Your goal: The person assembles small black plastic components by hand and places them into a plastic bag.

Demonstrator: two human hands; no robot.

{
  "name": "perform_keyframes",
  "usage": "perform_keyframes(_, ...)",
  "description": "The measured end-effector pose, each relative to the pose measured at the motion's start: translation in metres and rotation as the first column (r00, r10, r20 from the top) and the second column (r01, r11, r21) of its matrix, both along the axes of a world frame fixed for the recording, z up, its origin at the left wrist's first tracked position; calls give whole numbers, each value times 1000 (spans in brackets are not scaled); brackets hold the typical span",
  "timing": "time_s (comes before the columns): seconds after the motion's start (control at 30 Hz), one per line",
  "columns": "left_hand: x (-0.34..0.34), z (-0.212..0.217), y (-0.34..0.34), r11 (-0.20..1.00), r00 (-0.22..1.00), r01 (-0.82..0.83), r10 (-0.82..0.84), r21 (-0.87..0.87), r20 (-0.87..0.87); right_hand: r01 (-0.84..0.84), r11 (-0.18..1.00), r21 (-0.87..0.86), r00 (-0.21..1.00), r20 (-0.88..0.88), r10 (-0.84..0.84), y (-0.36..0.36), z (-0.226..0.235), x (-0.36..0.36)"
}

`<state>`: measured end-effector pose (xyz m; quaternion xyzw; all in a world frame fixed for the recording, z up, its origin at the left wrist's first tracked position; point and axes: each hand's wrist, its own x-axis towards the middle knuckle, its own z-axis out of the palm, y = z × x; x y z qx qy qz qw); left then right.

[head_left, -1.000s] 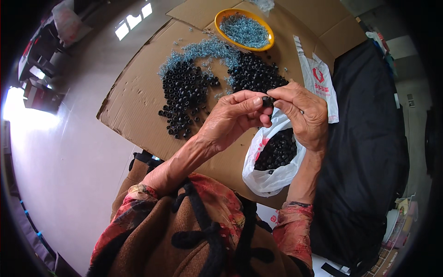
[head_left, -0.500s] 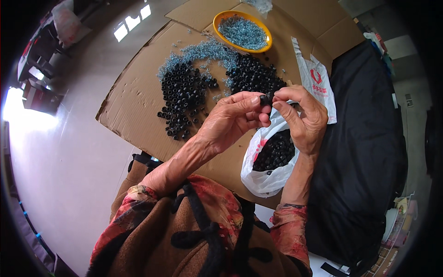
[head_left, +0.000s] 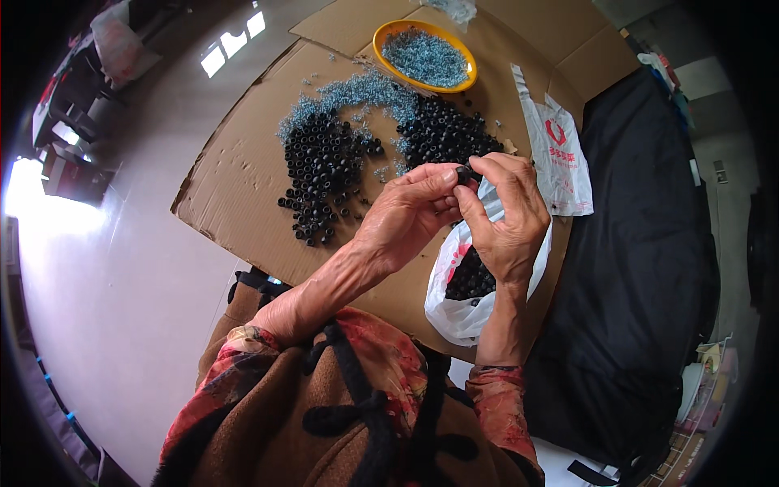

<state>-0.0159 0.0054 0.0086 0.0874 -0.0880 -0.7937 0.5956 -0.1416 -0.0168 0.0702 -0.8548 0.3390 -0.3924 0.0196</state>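
Observation:
In my left hand [head_left: 410,211], a small round black plastic cap [head_left: 463,175] is pinched between thumb and forefinger. My right hand [head_left: 511,219] meets it from the other side, thumb and forefinger closed about the same cap. Whether a second tiny piece is between the fingertips, I cannot make out. Beneath my right hand lies a white plastic bag [head_left: 462,329], its mouth spread and black caps [head_left: 469,280] inside. Beyond my hands are two heaps of black caps, one on the left [head_left: 316,162] and one on the right [head_left: 442,134].
Small translucent blue pieces [head_left: 357,93] are strewn behind the heaps. More fill a yellow oval dish [head_left: 378,47] at the back. Everything rests on a cardboard sheet [head_left: 235,170]. A flattened white bag [head_left: 560,154] and a large black cloth cover [head_left: 633,268] are on the right.
My right hand has moved left, bringing its fingertips against the cap in my left hand. It now covers more of the open bag. My left hand has barely shifted.

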Motion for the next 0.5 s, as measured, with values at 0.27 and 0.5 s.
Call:
perform_keyframes(0.27, -1, -3, 0, 1000, 1000, -7, 6, 23, 20, 4, 1000, -13, 999, 50, -4, 3, -10, 3)
perform_keyframes(0.5, -2, -4, -1, 1000, 1000, 0, 0, 8, 17, 1, 1000, -11, 998, 68, 0, 4, -12, 1)
